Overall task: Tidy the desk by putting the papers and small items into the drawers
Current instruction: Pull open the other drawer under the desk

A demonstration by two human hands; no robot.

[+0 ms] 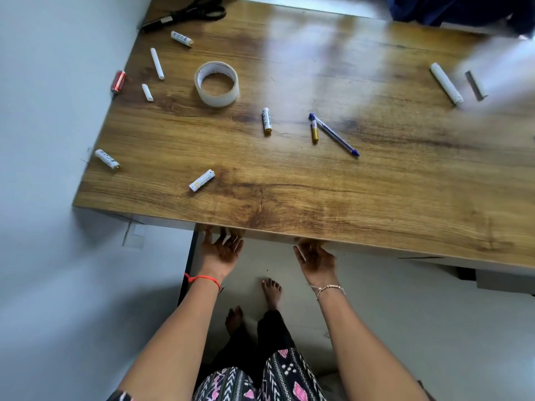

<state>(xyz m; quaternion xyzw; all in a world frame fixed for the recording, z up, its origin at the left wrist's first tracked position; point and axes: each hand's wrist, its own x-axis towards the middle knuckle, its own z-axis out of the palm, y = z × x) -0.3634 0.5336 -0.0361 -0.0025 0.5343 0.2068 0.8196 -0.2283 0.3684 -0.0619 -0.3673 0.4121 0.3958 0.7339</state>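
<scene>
Small items lie scattered on the wooden desk: a roll of clear tape, several white batteries such as one at the middle and one near the front, a red battery, white chalk sticks, a blue pen, a gold-tipped battery and a white marker. My left hand and my right hand reach palm-up beneath the desk's front edge. Their fingertips are hidden under the edge, so what they touch cannot be seen.
Black scissors lie at the far left corner. A grey blade-like piece sits beside the marker. Dark blue cloth hangs at the far right. A wall borders the desk's left side. My bare feet stand on the floor below.
</scene>
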